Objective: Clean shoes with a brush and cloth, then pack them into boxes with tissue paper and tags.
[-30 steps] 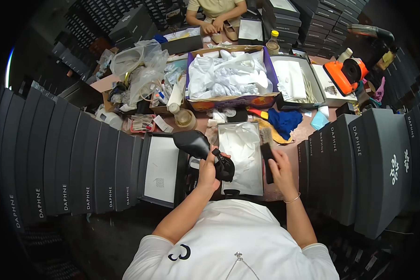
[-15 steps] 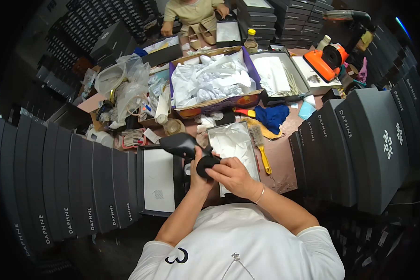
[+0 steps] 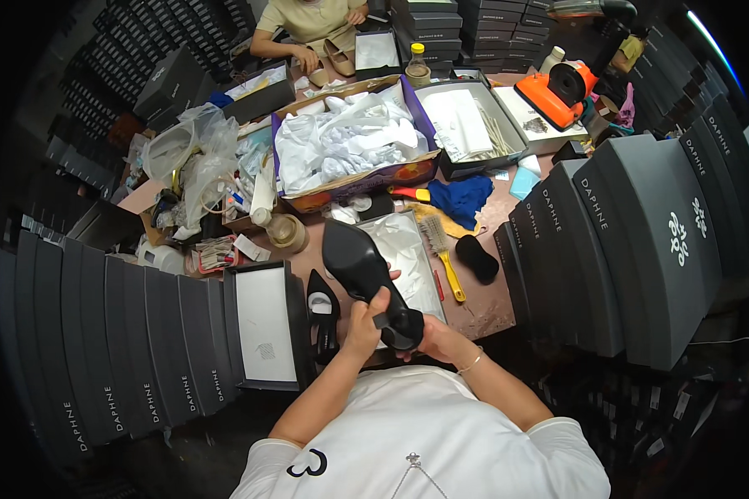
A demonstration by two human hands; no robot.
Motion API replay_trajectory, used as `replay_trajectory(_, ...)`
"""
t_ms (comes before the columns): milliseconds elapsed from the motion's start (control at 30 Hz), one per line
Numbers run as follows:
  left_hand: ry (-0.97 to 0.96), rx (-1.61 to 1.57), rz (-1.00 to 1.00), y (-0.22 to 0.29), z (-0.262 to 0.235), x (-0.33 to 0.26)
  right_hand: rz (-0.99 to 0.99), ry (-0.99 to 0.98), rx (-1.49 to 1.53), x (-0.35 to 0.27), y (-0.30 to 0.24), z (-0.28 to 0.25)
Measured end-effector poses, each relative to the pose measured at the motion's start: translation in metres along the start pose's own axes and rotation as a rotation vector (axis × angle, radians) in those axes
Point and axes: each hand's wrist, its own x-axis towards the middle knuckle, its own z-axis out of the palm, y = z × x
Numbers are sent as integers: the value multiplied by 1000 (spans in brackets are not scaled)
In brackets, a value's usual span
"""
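Observation:
A black high-heeled shoe (image 3: pixel 351 256) is tilted sole up in front of me, its pointed toe away from me. My left hand (image 3: pixel 363 334) is closed around its middle, next to the heel. At the shoe's back end my right hand (image 3: pixel 441 343) is closed on it, with some fingers hidden behind. Under the shoe sits an open shoebox (image 3: pixel 431 291) with white tissue paper (image 3: pixel 401 249). A second black pointed shoe (image 3: pixel 319 303) rests on the table to the left. Right of the box are a yellow-handled brush (image 3: pixel 448 264) and a black oval pad (image 3: pixel 477 259).
Grey shoeboxes line up on my left (image 3: pixel 125 341) and right (image 3: pixel 632 249). A white-lined box part (image 3: pixel 262 328) lies at left. Ahead stand a purple carton (image 3: pixel 420 112) of crumpled paper and an orange device (image 3: pixel 558 93). A co-worker's hand (image 3: pixel 306 60) touches beige shoes across the table.
My right hand has let go of the black pad, now on the table at right, and grips the shoe's back end. The shoe has turned sole up. My view has shifted slightly.

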Motion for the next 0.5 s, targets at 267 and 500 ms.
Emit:
replay_trajectory(267,-716,949,219,-25,17,21,-32,317,52,-73,-4,25)
replay_trajectory(500,52,884,73,-124,-48,155,-52,520,-204,-121,-40,28)
